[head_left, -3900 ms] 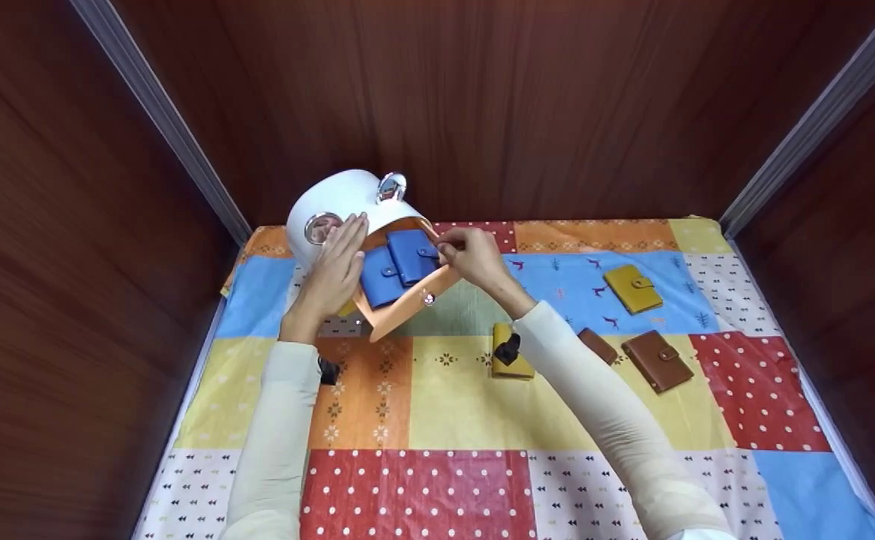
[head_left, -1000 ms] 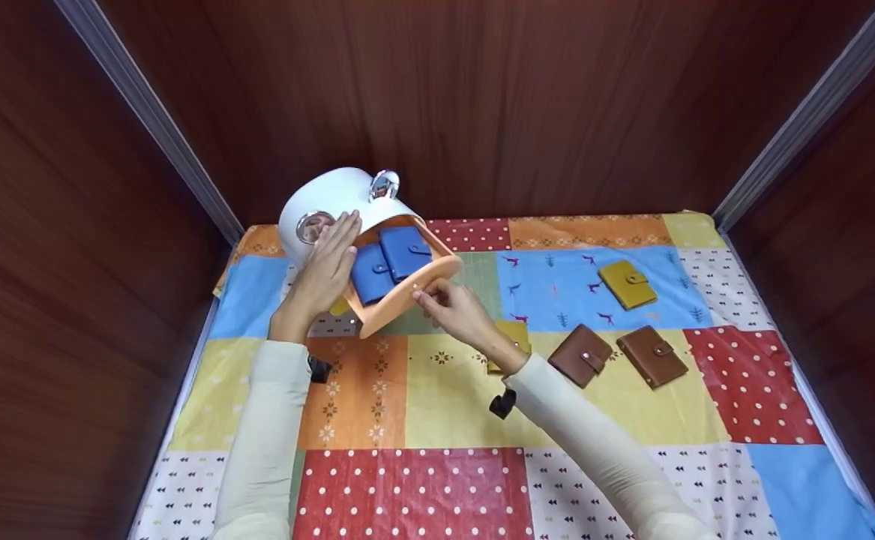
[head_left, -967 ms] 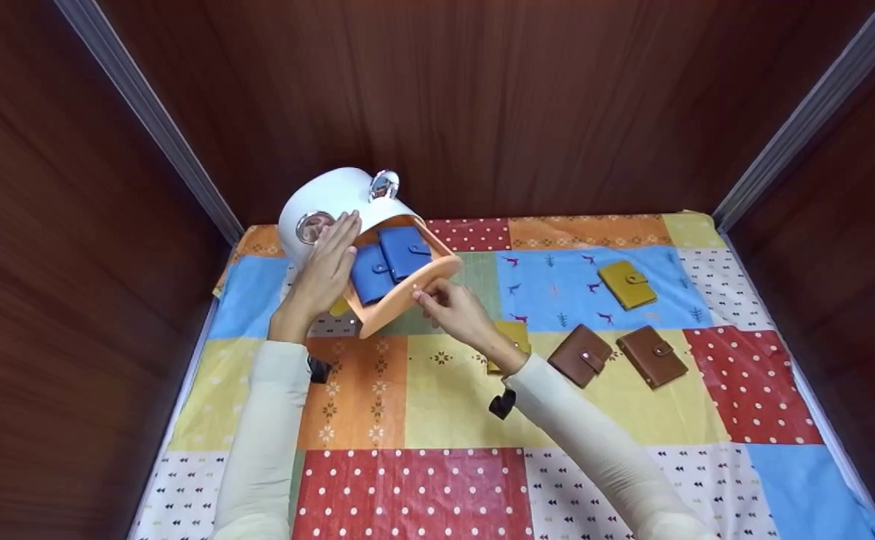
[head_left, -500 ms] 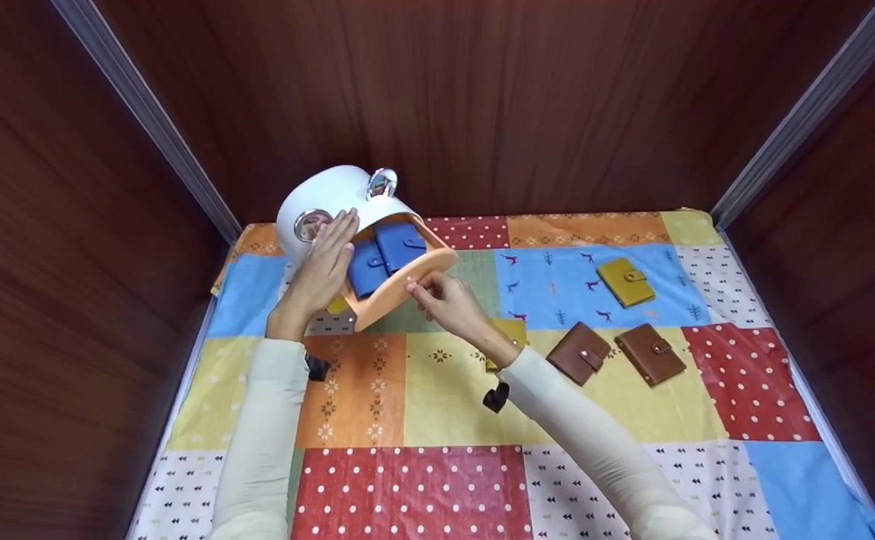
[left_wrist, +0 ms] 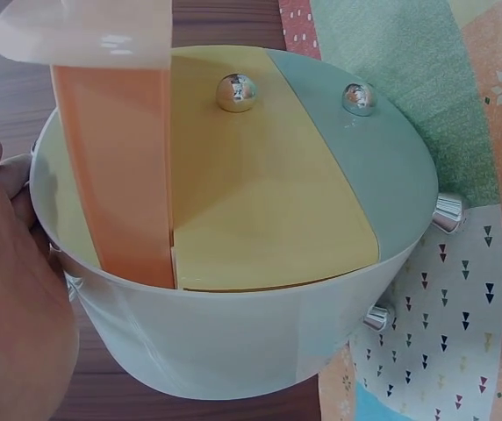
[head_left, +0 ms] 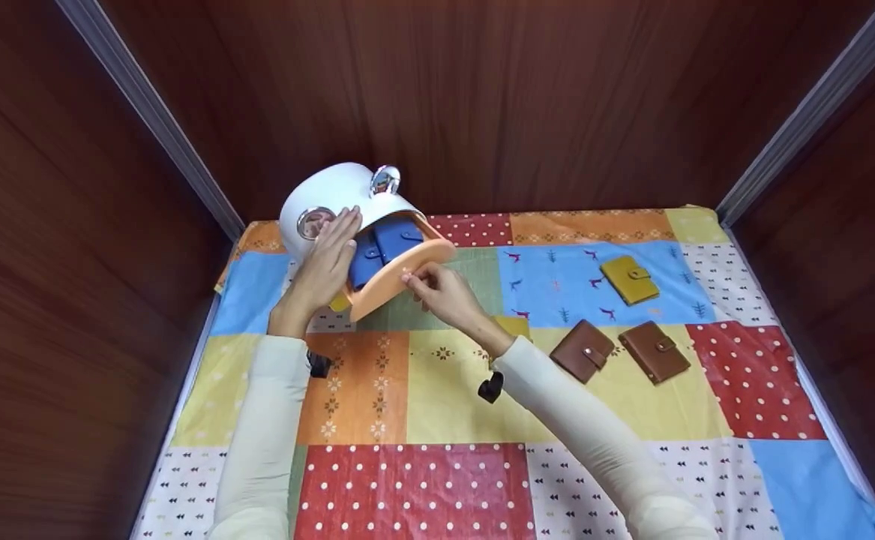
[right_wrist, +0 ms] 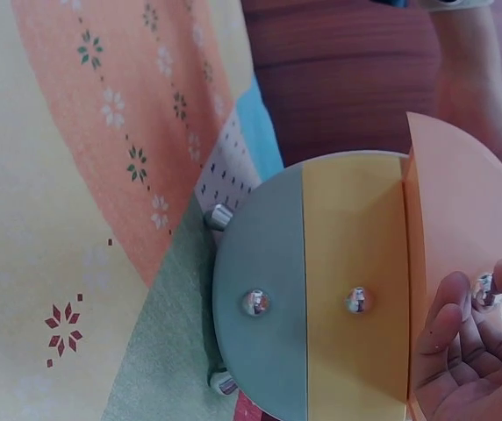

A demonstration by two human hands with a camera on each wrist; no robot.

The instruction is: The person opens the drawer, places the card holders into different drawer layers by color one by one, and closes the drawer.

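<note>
The left hand (head_left: 322, 271) lies flat on the white box (head_left: 341, 187), fingers straight. The right hand (head_left: 448, 298) pinches the shiny knob (right_wrist: 486, 288) on the orange drawer (head_left: 388, 289). The drawer sticks out, with two blue wallets (head_left: 398, 238) inside. Brown wallets (head_left: 654, 352) lie on the cloth (head_left: 467, 397).

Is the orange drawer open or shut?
Open: the orange drawer juts out of the white cabinet, and two blue wallets show inside.
</note>
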